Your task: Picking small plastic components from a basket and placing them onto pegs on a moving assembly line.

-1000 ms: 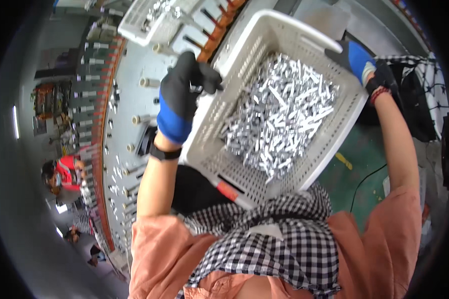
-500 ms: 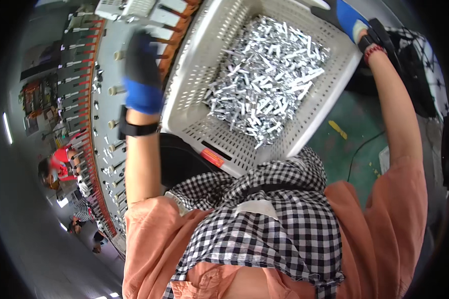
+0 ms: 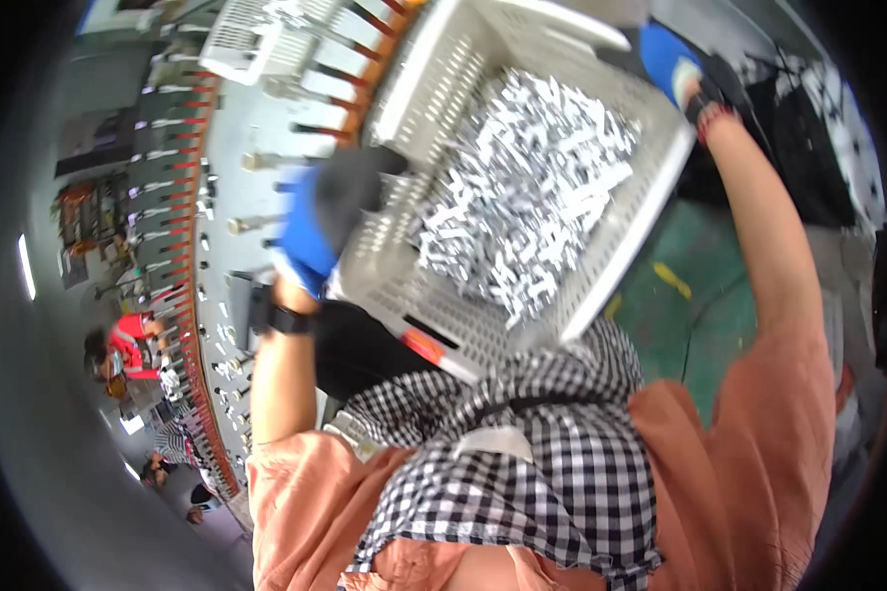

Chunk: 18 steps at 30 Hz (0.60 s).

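Green floor (image 3: 719, 315); pegged grey table (image 3: 237, 197) beside basket (image 3: 404, 286).

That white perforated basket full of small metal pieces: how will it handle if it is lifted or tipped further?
Probably heavy for its size: the basket is heaped with small silvery metal pieces. The loose pieces would likely slide toward the low side, shifting the weight. The thin slotted plastic walls may flex under that load, which fits the two-handed grip: left hand on one wall, right hand at the far corner.

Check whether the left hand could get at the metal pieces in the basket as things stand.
Probably yes: the left hand grips the basket at its rim, the metal pieces lie uncovered just inside, though letting go might tip it.
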Each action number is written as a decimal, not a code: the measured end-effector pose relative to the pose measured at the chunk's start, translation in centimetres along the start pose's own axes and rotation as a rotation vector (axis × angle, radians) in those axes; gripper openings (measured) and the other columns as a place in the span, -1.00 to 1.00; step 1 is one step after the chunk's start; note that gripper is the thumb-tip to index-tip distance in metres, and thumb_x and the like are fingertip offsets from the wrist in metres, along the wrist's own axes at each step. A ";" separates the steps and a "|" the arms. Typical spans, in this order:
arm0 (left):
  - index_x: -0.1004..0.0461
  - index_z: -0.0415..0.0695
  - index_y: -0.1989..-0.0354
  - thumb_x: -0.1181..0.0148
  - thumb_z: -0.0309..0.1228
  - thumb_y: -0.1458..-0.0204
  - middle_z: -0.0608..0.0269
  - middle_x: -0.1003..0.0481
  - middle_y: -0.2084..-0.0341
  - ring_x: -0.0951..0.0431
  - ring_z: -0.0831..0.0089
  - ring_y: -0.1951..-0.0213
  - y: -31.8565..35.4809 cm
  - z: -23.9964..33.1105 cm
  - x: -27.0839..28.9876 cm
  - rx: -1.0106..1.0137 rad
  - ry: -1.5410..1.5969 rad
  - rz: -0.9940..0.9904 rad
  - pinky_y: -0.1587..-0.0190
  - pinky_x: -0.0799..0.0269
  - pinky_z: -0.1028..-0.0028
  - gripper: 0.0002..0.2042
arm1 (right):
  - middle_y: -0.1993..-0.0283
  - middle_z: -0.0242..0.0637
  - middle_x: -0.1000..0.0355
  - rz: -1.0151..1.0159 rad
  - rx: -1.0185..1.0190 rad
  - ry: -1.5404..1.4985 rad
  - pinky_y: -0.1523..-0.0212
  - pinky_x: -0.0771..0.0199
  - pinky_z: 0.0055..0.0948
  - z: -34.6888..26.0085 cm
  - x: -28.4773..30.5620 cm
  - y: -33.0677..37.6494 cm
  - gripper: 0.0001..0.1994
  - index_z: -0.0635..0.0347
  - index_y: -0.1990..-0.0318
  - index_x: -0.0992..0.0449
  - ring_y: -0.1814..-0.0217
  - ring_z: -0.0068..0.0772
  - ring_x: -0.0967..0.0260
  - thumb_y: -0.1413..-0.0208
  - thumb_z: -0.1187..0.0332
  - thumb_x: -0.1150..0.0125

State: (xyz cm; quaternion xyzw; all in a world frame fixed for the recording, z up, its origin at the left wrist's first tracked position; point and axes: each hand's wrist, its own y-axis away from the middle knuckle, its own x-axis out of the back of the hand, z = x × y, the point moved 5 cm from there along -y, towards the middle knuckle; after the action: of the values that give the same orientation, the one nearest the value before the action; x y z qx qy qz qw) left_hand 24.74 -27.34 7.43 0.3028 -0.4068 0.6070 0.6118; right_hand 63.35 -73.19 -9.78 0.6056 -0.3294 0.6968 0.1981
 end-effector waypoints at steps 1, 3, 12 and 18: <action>-0.60 -0.24 -0.05 0.10 -0.23 -0.42 0.16 -0.63 0.15 -0.58 0.39 0.13 0.8 3.3 1.8 0.140 0.110 -0.092 0.04 -0.46 0.43 -0.61 | 0.09 -0.05 -0.66 0.060 0.070 -0.138 0.04 -0.55 -0.18 -7.4 -0.3 3.6 -0.54 0.15 -0.04 -0.65 0.06 -0.12 -0.64 -0.26 -0.05 -0.21; -0.55 -0.27 -0.13 0.09 -0.33 -0.40 0.04 -0.61 0.02 -0.59 0.28 -0.03 -1.7 6.2 5.1 0.071 0.186 0.003 -0.14 -0.45 0.36 -0.64 | 0.10 -0.01 -0.64 -0.170 -0.129 -0.655 0.05 -0.55 -0.14 -16.4 6.9 -2.8 -0.51 0.14 -0.02 -0.65 0.06 0.03 -0.61 -0.19 -0.08 -0.24; -0.44 -0.25 -0.22 0.25 -0.22 -0.44 0.05 -0.61 0.00 -0.58 0.33 0.01 -9.1 -12.2 11.5 0.399 1.268 0.402 -0.12 -0.39 0.36 -0.56 | 0.13 0.03 -0.63 -0.270 -0.262 -0.575 0.07 -0.56 -0.14 -17.0 10.2 -4.6 -0.54 0.12 0.01 -0.66 0.07 0.04 -0.61 -0.13 -0.05 -0.31; -0.56 -0.29 0.43 -0.06 -0.40 -0.30 0.07 -0.55 0.47 -0.55 0.16 0.39 -6.6 5.1 8.0 -0.039 0.178 0.354 0.26 -0.43 0.31 -0.72 | 0.14 0.00 -0.62 -0.225 -0.274 -0.500 0.06 -0.56 -0.03 -15.9 9.4 -3.5 -0.57 0.06 0.08 -0.66 0.05 0.14 -0.56 -0.15 -0.08 -0.26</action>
State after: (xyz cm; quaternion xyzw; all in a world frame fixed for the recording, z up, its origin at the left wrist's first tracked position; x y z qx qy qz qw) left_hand 30.08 -28.34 17.66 0.1601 -0.4097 0.7215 0.5347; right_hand 52.61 -60.74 -0.61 0.7587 -0.3898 0.4487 0.2667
